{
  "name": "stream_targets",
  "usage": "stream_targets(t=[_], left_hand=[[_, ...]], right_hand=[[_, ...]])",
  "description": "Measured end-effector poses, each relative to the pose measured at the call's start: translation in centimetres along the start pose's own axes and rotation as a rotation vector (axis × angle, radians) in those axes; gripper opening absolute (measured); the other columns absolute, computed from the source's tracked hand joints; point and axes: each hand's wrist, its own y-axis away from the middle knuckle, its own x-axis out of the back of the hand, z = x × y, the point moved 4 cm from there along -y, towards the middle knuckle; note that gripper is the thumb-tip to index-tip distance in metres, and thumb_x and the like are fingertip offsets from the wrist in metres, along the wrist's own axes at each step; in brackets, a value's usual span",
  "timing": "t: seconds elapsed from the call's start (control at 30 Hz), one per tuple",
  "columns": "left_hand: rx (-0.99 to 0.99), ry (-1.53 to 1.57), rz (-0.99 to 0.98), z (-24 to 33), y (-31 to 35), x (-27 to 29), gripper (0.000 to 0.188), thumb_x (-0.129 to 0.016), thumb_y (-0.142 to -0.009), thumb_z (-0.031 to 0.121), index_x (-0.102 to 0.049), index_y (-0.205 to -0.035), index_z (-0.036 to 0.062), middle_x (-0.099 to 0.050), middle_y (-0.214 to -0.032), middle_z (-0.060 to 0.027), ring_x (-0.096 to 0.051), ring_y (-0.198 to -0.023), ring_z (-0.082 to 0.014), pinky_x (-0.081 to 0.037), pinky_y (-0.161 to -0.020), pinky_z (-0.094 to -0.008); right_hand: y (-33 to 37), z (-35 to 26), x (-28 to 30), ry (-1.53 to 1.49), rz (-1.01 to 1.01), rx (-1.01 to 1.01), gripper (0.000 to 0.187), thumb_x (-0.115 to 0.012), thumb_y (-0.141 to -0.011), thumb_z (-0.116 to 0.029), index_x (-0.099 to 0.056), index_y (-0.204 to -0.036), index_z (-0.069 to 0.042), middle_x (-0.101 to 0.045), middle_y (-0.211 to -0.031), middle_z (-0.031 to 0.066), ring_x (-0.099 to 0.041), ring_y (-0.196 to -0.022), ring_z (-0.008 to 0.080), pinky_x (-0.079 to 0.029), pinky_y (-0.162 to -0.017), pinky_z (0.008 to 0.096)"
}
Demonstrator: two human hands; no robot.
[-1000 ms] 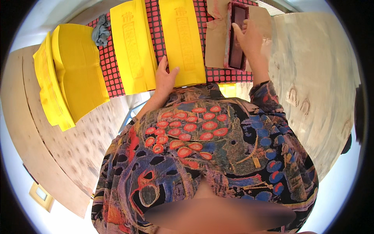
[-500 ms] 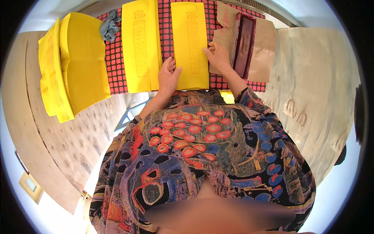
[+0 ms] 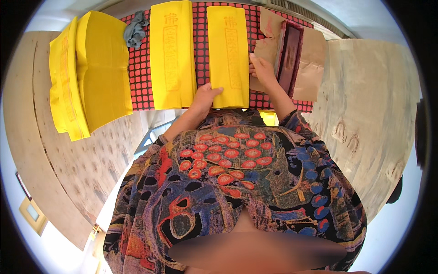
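A tall yellow stack of folded paper or cloth point(image 3: 228, 50), stamped with a faint red column of characters, lies in front of me. My left hand point(image 3: 204, 98) grips its near left edge, the thumb laid over the top and the other fingers mostly hidden. At the right edge is my right hand point(image 3: 263, 73), fingers apart with the tips touching or just beside the yellow stack. To the left lies a second stamped yellow stack point(image 3: 171, 55), layered along its right side.
A red-and-black checked cloth point(image 3: 139, 80) covers the table. Further left, more yellow sheets point(image 3: 102, 68) hang over its edge beside a crumpled grey cloth point(image 3: 135, 31). On the right, a narrow dark-red tray point(image 3: 298, 55) sits on torn brown paper point(image 3: 310, 68). Pale wooden boards flank the table.
My left hand has moved nearer me and right, its thumb now on the yellow stack. My right hand stays by the right edge. The whole view has shifted slightly.
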Motion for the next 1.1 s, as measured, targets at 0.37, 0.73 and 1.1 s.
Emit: stream_targets(t=[0.37, 0.73, 1.1], left_hand=[[-0.005, 0.057, -0.137, 3.9, 2.5, -1.2, 0.032, -0.056, -0.095, 0.012, -0.054, -0.123, -0.0037, -0.065, -0.116, -0.0114, -0.065, -0.104, -0.0207, -0.051, -0.092, -0.0335], [-0.433, -0.184, 0.001, 6.6, 6.0, 0.1, 0.027, -0.054, -0.095, 0.008, -0.058, -0.119, -0.0054, -0.067, -0.108, -0.0077, -0.063, -0.094, -0.0125, -0.051, -0.083, -0.0277], [-0.450, -0.111, 0.202, 7.6, 7.7, 4.7, 0.026, -0.053, -0.095, 0.008, -0.059, -0.118, -0.0036, -0.067, -0.108, -0.0065, -0.064, -0.093, -0.0108, -0.050, -0.082, -0.0255]], right_hand=[[-1.9, -4.2, -1.0, -0.437, -0.285, -0.100, 0.054, -0.047, -0.098, -0.053, -0.060, -0.119, -0.006, -0.066, -0.102, 0.0007, -0.063, -0.089, 0.0096, -0.052, -0.079, 0.0268], [-3.8, -8.5, -2.7, -0.730, -0.403, 0.096, 0.027, -0.048, -0.101, -0.018, -0.055, -0.122, -0.002, -0.064, -0.114, 0.0064, -0.063, -0.103, 0.0160, -0.052, -0.088, 0.0321], [-4.6, -12.9, -10.5, -0.510, -0.438, 0.071, 0.031, -0.049, -0.100, -0.017, -0.053, -0.125, 0.000, -0.064, -0.115, 0.0070, -0.063, -0.103, 0.0158, -0.052, -0.088, 0.0298]])
